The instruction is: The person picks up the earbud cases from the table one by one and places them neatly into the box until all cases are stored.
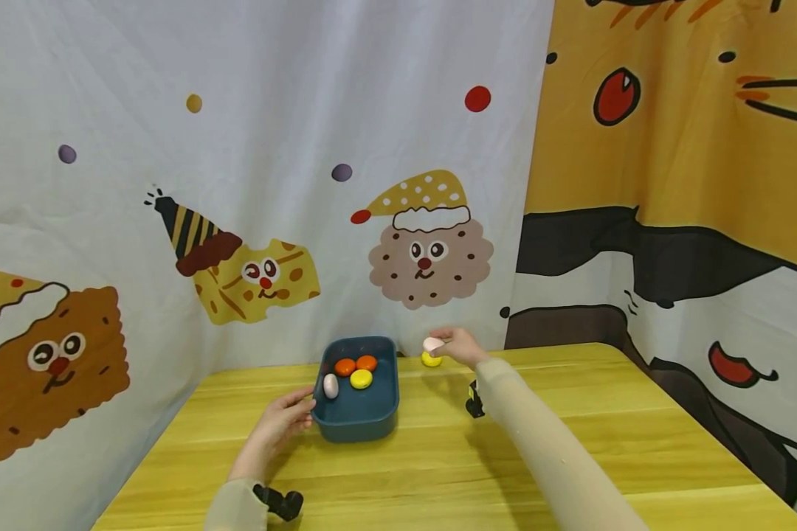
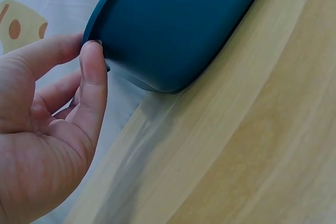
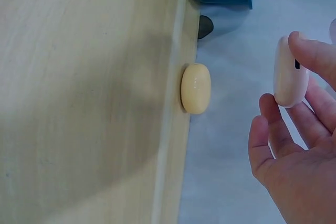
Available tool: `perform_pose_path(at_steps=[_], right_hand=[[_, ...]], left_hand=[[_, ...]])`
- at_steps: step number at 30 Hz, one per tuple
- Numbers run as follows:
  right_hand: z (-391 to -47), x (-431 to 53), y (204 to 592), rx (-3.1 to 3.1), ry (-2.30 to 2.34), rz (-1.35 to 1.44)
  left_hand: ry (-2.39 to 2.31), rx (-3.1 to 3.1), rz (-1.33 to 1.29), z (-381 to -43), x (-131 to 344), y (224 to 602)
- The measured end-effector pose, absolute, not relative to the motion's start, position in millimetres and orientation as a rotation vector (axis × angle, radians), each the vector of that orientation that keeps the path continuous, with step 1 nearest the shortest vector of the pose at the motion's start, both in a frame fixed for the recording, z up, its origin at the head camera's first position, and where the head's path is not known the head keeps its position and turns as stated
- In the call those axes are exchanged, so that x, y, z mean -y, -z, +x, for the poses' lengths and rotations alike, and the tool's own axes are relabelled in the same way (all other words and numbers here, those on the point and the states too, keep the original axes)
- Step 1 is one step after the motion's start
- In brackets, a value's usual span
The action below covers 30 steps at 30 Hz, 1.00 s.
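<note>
A dark blue plastic bin (image 1: 357, 431) stands on the table; my left hand (image 1: 285, 420) pinches its left rim between thumb and fingers. In the left wrist view the thumb (image 2: 94, 72) lies against the bin's outer wall (image 2: 168, 30). Inside are two orange ovals (image 1: 344, 366), a yellow oval (image 1: 361, 379) and a pale pink oval (image 1: 330, 386). To the right, my right hand (image 1: 461, 347) holds another smooth pale pink oval (image 3: 289, 74) with a small black mark, between thumb and fingertips. Below it a yellow oval (image 3: 196, 88) lies near the table's back edge.
The wood-grain table (image 1: 505, 457) meets a white printed curtain (image 1: 272, 110) at the back. An orange and black printed cloth (image 1: 704, 162) hangs at the right. Each wrist carries a small black device (image 1: 282, 504).
</note>
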State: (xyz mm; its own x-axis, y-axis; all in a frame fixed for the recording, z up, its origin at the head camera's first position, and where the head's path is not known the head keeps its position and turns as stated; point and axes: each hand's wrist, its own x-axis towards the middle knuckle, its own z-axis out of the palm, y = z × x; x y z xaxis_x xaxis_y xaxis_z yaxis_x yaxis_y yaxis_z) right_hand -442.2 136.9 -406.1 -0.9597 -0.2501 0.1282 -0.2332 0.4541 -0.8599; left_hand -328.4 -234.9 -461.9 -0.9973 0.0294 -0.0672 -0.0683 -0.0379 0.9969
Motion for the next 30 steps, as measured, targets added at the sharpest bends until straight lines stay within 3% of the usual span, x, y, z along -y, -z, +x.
perform_pose_path(at_steps=[30], right_hand=[[-445.2, -123.2, 378.7, -2.659, 1.543, -0.542]], left_hand=[[-2.214, -2.139, -0.044, -327.2, 235.9, 461.7]])
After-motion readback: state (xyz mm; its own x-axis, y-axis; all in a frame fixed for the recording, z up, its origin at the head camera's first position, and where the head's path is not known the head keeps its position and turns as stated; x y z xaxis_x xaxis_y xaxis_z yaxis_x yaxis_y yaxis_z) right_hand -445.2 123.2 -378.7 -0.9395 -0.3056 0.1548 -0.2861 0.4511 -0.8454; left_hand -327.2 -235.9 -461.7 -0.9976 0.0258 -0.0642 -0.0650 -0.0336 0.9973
